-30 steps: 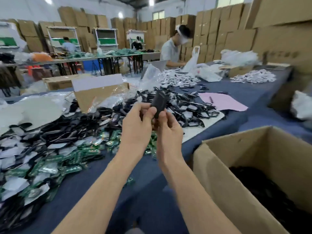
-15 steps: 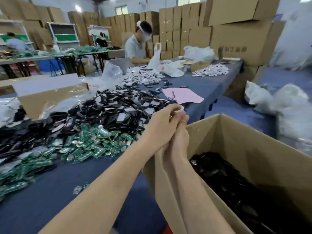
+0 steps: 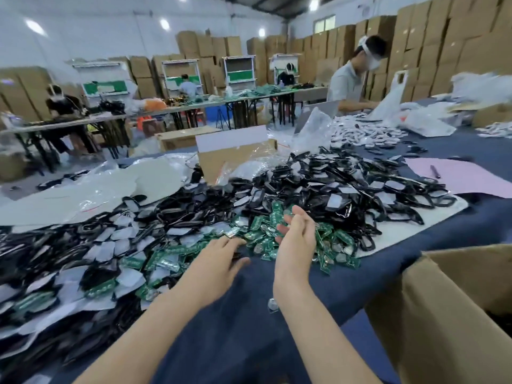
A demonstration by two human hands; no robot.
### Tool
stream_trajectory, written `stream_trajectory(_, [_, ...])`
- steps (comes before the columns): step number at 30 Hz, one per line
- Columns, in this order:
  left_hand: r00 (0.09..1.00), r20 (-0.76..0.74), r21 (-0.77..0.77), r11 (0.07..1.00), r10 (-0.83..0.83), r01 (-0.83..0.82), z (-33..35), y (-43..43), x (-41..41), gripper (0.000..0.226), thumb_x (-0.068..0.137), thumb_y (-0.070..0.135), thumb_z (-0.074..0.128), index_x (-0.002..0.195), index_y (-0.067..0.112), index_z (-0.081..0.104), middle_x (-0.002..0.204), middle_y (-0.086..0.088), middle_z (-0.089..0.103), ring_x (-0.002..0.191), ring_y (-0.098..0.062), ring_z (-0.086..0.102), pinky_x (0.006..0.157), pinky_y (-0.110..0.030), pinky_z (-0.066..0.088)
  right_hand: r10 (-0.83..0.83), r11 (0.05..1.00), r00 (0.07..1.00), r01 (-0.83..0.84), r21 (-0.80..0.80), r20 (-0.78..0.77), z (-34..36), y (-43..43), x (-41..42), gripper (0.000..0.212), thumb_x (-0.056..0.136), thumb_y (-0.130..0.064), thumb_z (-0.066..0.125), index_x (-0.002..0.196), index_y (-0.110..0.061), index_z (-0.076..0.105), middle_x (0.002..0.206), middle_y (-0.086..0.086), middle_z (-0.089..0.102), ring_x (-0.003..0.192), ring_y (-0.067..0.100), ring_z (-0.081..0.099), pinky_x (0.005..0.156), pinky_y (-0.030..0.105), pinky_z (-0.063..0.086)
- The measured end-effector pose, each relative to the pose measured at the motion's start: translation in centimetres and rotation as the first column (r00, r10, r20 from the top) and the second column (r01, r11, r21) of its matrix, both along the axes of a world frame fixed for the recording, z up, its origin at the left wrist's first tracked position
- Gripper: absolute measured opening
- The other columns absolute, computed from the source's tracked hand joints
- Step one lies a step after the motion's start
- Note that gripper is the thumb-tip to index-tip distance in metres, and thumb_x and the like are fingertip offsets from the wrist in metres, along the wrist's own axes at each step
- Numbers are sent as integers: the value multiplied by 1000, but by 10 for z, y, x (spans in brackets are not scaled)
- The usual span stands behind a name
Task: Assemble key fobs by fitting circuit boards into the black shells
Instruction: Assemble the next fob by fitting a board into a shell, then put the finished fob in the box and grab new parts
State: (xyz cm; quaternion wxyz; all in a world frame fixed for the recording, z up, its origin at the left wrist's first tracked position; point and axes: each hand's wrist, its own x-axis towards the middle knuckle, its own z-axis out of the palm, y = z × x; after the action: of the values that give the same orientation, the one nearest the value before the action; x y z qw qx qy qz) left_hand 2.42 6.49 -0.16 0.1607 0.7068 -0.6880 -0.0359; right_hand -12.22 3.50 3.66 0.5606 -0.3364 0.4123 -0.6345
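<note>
1. Fingers (image 3: pixel 234 243) of the left hand (image 3: pixel 219 257) are spread apart, empty, at the near edge of the green circuit boards (image 3: pixel 163 259).
2. The right hand (image 3: pixel 296 234) hovers over the boards, fingers loosely curled, holding nothing.
3. Black shells (image 3: pixel 318 187) lie heaped behind the boards on the table (image 3: pixel 249 314).
4. A cardboard box (image 3: pixel 443 314) stands at the right.

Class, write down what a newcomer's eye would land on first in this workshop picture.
A great heap of black shells sprawls across the blue table, with green circuit boards piled at its near edge. The left hand and right hand reach toward the boards, fingers loose.
</note>
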Motion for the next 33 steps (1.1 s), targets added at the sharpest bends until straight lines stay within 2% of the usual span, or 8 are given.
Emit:
stream_trajectory(7, [970,221,102,991,-103,83,-6,-37,-37,64,98,36,48,155,24,22,153,-6,29,138,-31,31,114,-47,28,-62,997,998,62,-55,-9,11,-14,22,25,108,-20,36,102,-33,57,101,-6,61,91,14,61,72,25,44])
stream_trajectory(11, [936,332,84,992,-112,89,1,-50,-35,44,101,22,42,144,13,40,139,-11,43,125,-31,40,99,-41,42,-56,995,998,54,-85,-21,15,-24,30,25,106,-17,38,101,-32,57,98,-7,60,90,12,60,70,24,43])
stream_trajectory(18, [953,276,95,991,-121,98,10,-55,-4,42,96,2,45,137,7,43,132,-9,52,112,-31,59,78,-42,51,23,992,995,-35,-118,-100,12,-39,60,26,104,-14,41,103,-35,57,97,-7,60,86,8,59,71,22,43])
stream_trajectory(21, [994,-108,34,999,1,3,5,-54,16,10,100,9,46,104,15,53,99,-4,63,89,-29,63,67,-36,43,42,983,989,-66,-169,-139,14,-48,76,28,103,-12,40,103,-36,55,99,-6,59,80,5,58,68,20,43])
stream_trajectory(23, [940,-335,-5,997,69,-75,4,-49,30,15,100,15,53,88,22,49,77,5,59,70,-16,56,65,-31,43,51,972,984,-89,-218,-172,18,-57,87,28,103,-12,39,103,-36,54,101,-7,58,73,0,56,64,16,43])
stream_trajectory(28, [838,-526,-42,980,146,-196,8,-30,72,11,103,23,54,109,25,62,79,16,63,60,3,57,53,-12,41,138,937,900,-254,-240,-414,20,-91,121,25,103,-16,38,104,-36,52,113,4,58,68,10,50,60,25,38])
stream_trajectory(31, [762,-614,-81,945,204,-318,13,-15,105,22,102,21,55,121,29,62,83,10,69,69,-6,66,59,-19,53,158,912,707,-373,-173,-689,13,-119,147,21,105,-18,39,116,-27,54,124,7,55,64,13,51,54,28,40])
stream_trajectory(33, [679,-702,-79,924,214,-374,17,-6,123,23,101,19,57,122,26,64,83,5,71,69,-5,68,63,-19,56,163,883,481,-461,-90,-861,6,-134,163,30,105,-20,41,134,-20,52,133,11,51,87,26,62,69,39,53])
